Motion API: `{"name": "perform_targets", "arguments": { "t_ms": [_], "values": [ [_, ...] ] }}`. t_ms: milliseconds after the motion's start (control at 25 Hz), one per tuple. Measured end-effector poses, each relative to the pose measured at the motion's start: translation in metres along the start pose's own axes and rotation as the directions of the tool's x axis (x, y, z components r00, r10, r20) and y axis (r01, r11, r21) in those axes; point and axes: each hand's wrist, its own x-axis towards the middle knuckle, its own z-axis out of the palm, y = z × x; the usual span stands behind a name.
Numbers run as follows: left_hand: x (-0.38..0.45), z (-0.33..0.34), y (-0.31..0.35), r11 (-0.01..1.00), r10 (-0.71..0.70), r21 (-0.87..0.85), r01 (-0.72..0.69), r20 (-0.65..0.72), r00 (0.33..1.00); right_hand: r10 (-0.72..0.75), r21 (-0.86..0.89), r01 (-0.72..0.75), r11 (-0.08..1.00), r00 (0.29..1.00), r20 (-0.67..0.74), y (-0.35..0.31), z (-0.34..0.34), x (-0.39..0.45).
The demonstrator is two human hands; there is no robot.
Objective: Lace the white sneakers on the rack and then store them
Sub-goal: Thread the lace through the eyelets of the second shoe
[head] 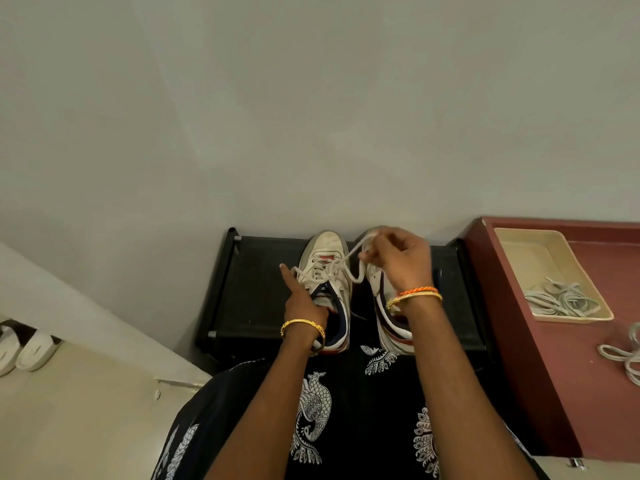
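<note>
Black rack (pixel 256 289) by wall, right grip (pixel 398 261) pinching lace (pixel 349 265), left grip (pixel 304 303) (forefinger out) on sneaker (pixel 325 261), laces tray (pixel 519 251) right.

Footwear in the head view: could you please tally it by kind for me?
White sneakers on the black rack: 2, left sneaker and right sneaker.
White slip-ons by the left edge: 2, one and another.
Total: 4

rack (pixel 263 289): black, against the wall
sneakers: left sneaker (pixel 327 271) and right sneaker (pixel 384 306) side by side on the rack
lace (pixel 353 268): runs from left sneaker up to right hand (pixel 398 261), pinched
left hand (pixel 301 299): on left sneaker, forefinger out
tray (pixel 519 244): right of the rack, holding spare laces (pixel 561 299)
</note>
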Motion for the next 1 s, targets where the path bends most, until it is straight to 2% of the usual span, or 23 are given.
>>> {"name": "perform_targets", "arguments": {
  "t_ms": [80,160,280,400,520,600,640,720,800,840,920,1000],
  "values": [
    [0.003,0.001,0.000,1.000,-0.023,-0.005,0.023,-0.006,1.000,-0.006,0.354,0.040,0.934,0.995,-0.098,-0.032,-0.011,0.000],
    [0.003,0.003,0.000,0.999,-0.040,0.012,0.040,0.004,0.999,-0.039,0.537,0.104,0.837,0.991,-0.130,-0.051,-0.015,-0.004],
    [0.005,0.004,-0.001,0.997,-0.073,-0.008,0.074,0.010,0.997,-0.031,0.658,0.112,0.744,0.991,-0.133,-0.052,-0.006,-0.013],
    [0.008,0.003,-0.003,0.997,-0.076,-0.025,0.076,0.006,0.997,0.015,0.617,0.095,0.781,0.985,-0.170,-0.041,-0.006,-0.002],
    [0.004,0.002,-0.003,0.999,-0.032,0.016,0.032,0.013,0.999,0.135,0.519,0.050,0.853,0.940,-0.312,-0.018,-0.020,0.014],
    [0.002,0.001,-0.003,1.000,-0.022,0.000,0.022,-0.003,1.000,0.165,0.433,0.008,0.901,0.918,-0.361,0.006,-0.027,0.017],
    [0.002,0.001,-0.002,1.000,-0.022,-0.018,0.022,-0.007,1.000,0.155,0.335,-0.025,0.942,0.917,-0.368,0.018,-0.030,0.017],
    [0.001,0.000,-0.001,0.996,-0.010,-0.085,0.010,-0.001,1.000,0.050,-0.044,-0.069,0.997,0.936,-0.348,0.037,-0.033,0.013],
    [0.003,-0.001,0.000,0.988,0.031,-0.152,-0.034,-0.025,0.999,-0.128,-0.395,0.035,0.918,0.969,-0.210,0.045,-0.027,0.006],
    [0.004,-0.003,0.001,0.984,0.053,-0.166,-0.061,-0.048,0.997,-0.190,-0.492,0.121,0.862,0.977,-0.093,0.047,-0.020,0.002],
    [0.006,-0.007,0.001,0.979,0.083,-0.180,-0.091,-0.050,0.995,-0.170,-0.647,0.242,0.723,0.970,0.173,0.051,-0.002,-0.006],
    [0.004,-0.007,0.000,0.982,0.086,-0.171,-0.085,-0.001,0.996,-0.086,-0.771,0.277,0.573,0.956,0.279,0.055,0.012,-0.010]
  ]
}}
